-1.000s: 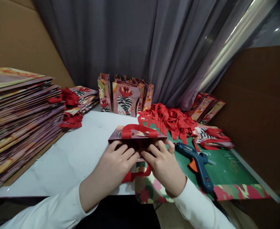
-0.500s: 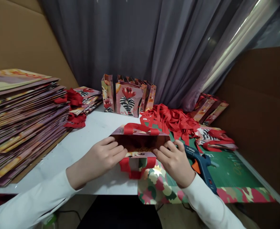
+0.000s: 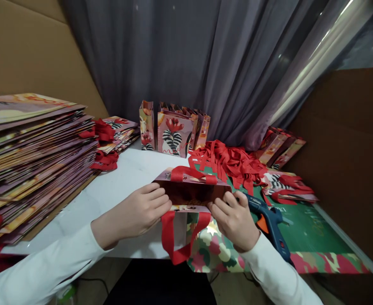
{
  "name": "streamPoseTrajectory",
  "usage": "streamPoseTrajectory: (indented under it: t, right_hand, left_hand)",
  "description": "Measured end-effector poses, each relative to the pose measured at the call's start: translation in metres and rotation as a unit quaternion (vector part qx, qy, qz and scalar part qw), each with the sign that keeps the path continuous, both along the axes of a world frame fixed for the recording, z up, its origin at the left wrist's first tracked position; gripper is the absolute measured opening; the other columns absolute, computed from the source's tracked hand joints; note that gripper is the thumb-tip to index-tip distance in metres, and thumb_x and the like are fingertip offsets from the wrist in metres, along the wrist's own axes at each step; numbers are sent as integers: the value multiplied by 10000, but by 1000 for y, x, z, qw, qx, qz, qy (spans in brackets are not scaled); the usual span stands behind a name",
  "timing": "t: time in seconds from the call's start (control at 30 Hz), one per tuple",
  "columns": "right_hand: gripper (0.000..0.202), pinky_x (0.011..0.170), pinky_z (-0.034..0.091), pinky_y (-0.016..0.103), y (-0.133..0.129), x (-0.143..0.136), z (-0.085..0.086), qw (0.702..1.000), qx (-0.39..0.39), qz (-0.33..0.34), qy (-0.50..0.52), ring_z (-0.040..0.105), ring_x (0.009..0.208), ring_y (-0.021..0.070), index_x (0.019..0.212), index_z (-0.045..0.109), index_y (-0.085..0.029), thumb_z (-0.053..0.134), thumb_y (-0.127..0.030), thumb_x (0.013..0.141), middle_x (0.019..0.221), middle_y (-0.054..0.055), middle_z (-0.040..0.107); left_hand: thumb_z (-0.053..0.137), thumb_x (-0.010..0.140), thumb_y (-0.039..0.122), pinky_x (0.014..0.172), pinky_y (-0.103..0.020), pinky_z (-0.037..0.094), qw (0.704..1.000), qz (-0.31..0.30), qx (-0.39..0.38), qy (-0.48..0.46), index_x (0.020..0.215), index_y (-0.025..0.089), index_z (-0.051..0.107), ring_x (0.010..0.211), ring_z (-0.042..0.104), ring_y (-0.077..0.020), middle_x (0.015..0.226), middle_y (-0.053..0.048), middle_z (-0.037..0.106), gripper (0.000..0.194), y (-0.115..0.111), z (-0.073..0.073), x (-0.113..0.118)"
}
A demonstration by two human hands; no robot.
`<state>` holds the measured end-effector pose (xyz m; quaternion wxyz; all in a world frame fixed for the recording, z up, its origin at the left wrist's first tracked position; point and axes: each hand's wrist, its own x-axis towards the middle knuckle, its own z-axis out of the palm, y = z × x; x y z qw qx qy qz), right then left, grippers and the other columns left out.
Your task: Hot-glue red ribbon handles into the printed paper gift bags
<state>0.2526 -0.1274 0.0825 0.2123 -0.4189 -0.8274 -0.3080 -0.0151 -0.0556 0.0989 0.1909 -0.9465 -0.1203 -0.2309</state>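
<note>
A small paper gift bag (image 3: 191, 208) is held in front of me with its mouth facing me, the inside dark. Red ribbon handles are on both of its long sides; the near ribbon handle (image 3: 182, 256) hangs down in a loop, and the far one (image 3: 192, 171) lies along the opposite rim. My left hand (image 3: 148, 207) grips the bag's left end, fingers curled over the rim. At the right end my right hand (image 3: 233, 218) pinches the rim in the same way. Both thumbs are hidden. Beside my right hand lies a blue glue gun (image 3: 270, 222) with an orange trigger.
At the left rises a tall stack of flat printed bags (image 3: 40, 169). Several upright bags (image 3: 173, 133) stand at the back. A heap of red ribbons (image 3: 227, 159) lies on the green board (image 3: 313, 231), near a flat bag with handles (image 3: 284, 186). Cardboard walls flank both sides.
The near ribbon handle has dropped lower and opened into a wider loop. Both hands keep their hold on the bag. The view has shifted slightly.
</note>
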Motion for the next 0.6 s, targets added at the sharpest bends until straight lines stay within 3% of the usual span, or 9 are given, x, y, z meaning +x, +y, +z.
streamPoseTrajectory:
  t: [0.1,0.2,0.33,0.43,0.53,0.6]
  right_hand:
    - [228,848,270,361,0,-1,3,1000,-3,9,5,388,764,184,780,635,-175,447,-124,899,651,18,554]
    - [211,857,266,375,0,-1,7,1000,-15,20,2,387,765,191,814,646,-169,449,-122,872,670,26,562]
    - [227,861,271,385,-1,-2,8,999,-20,33,4,405,766,192,776,641,-176,437,-100,840,673,29,562]
    - [225,861,296,388,-1,-1,7,999,-15,35,12,424,740,180,792,653,-179,449,-112,858,661,19,573]
    - [220,916,356,423,0,2,5,998,-4,42,55,511,861,190,965,682,-183,480,-150,886,994,72,666]
    - [279,948,418,453,2,4,4,990,7,56,127,524,1083,237,1092,667,-208,491,-148,883,1332,114,515]
  left_hand:
    - [373,940,138,918,-342,374,1000,24,-6,-9,1012,194,658,920,579,-191,923,-23,708,299,-1,0,-1]
    - [384,954,151,1076,-351,245,997,63,2,-43,1136,249,626,1101,555,-175,1073,2,703,319,-4,-5,-4]
    - [387,936,157,1130,-357,128,996,63,-31,-60,1192,317,601,1163,547,-166,1118,33,698,370,-6,-14,-7]
    - [389,935,209,1138,-380,85,994,58,-80,-48,1239,336,574,1222,510,-185,1216,36,661,377,-8,-10,-7]
    - [394,937,259,1129,-424,86,993,71,-81,-57,1311,364,514,1266,456,-216,1353,14,566,407,-9,-1,-7]
    - [427,923,258,1094,-454,175,989,90,-43,-114,1347,363,472,1251,447,-248,1377,-41,520,439,-10,0,-8]
